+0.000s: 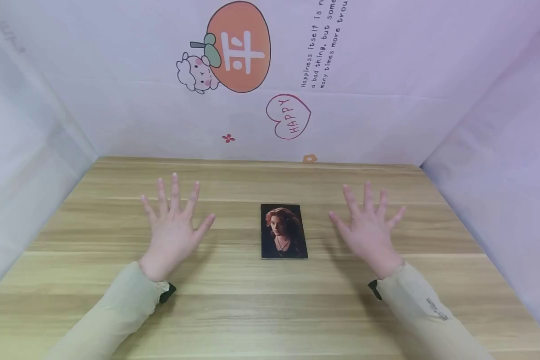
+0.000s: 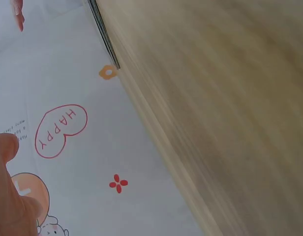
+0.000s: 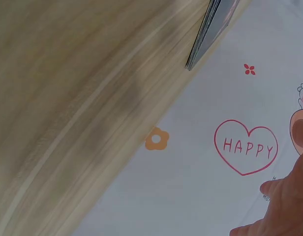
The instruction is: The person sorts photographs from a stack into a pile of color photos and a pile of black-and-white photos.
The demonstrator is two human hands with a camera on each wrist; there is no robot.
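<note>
Picture card [image 1: 283, 232]: flat on the worktop [image 1: 234, 310], printed portrait facing up, dark border. It sits between the two hands, on the thumb side of each: rightward of the left hand [image 1: 173, 230], leftward of the right hand [image 1: 370, 227]. Level with the palms and thumbs; the longest fingertips of both hands reach farther out than its far edge. Wrist views show its edge as fine layers; cannot tell whether it is a pack or a booklet.

Key relation: the long axis runs near to far, roughly the way the fingers point, so a long side faces each thumb. Right hand is nearer; its thumb tip ends just beside the card, with a narrow gap. Left thumb points the same way in, across a wider gap. Neither hand touches it.

Left hand: spread wide, fingers fanned, palm down, holding nothing. Right hand: same, wide and bare. Both look raised, judging by the shadows set off to their inner sides; exact height cannot be told.

Behind the hands: pale sleeves, left sleeve [image 1: 112, 310] and right sleeve [image 1: 427, 315], a dark strap showing at each cuff.

Beyond the fingertips: white back wall [image 1: 364, 125], printed with a HAPPY heart [image 1: 289, 117] and an orange fruit [image 1: 240, 47].
</note>
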